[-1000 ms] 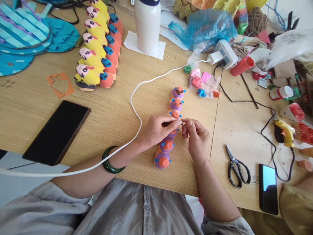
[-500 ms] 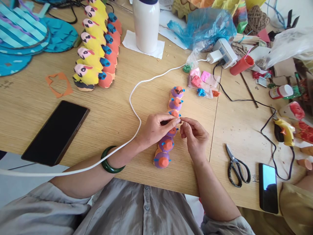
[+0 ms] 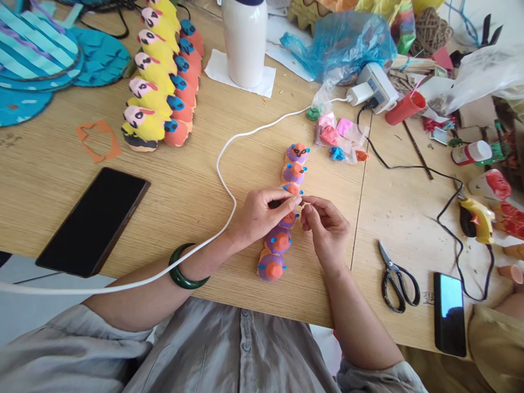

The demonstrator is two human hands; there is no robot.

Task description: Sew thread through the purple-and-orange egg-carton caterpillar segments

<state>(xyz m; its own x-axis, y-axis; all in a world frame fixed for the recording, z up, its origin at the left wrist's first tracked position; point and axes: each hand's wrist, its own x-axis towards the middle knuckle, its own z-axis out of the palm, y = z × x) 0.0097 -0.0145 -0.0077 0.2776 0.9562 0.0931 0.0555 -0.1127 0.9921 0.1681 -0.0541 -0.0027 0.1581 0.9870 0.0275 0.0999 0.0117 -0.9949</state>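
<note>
My left hand (image 3: 262, 215) is closed over the middle of a row of purple clay figures (image 3: 279, 240) with orange faces and blue ears. A lump of black clay (image 3: 275, 204) shows between its thumb and fingers. Close by on the right, my right hand (image 3: 326, 229) has its fingertips pinched at the left thumb and fingertip; a tiny dark bit seems to be between them, too small to name. The two farthest figures carry black marks on their faces, while the nearest two have plain orange snouts. Part of the row is hidden beneath my left hand.
A white cable (image 3: 229, 191) crosses my left forearm. Around lie a large phone (image 3: 94, 221), scissors (image 3: 397, 275), a smaller phone (image 3: 449, 314), bagged clay (image 3: 338, 134), a white bottle (image 3: 245, 46) and yellow clay figures (image 3: 155, 82). Another person's arm (image 3: 497, 333) is at right.
My fingertips have shifted very slightly where they meet. Both hands stay over the row, and the figures have not moved.
</note>
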